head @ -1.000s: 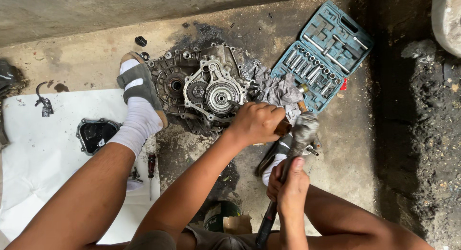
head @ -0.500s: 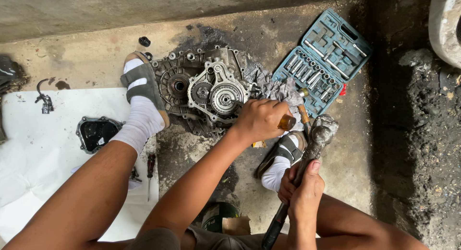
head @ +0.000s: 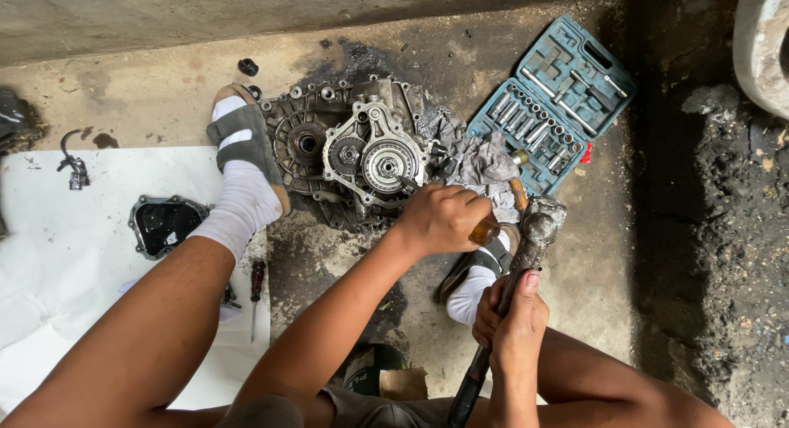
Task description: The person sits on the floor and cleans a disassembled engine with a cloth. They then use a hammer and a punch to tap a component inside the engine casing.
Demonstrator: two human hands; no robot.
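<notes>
On floor by gearbox casing (head: 353, 153): left hand (head: 444, 218) gripping amber-handled tool (head: 485, 229), tip against casing. Right hand (head: 514, 321) clenching hammer (head: 526, 247), head sitting just right of tool handle.

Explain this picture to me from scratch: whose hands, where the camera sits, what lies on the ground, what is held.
The camera sits on a person's head and looks down at their own legs and hands. They sit on a stained concrete floor. Between their socked, sandalled feet lies a greasy grey metal gear housing with round gears showing. The left hand grips an amber-handled tool pointed at the housing. The right hand holds a dark-handled metal hammer, its head just behind that tool. Nearby lie an open teal socket set case, a grey rag, a white sheet and a black metal cover.
</notes>
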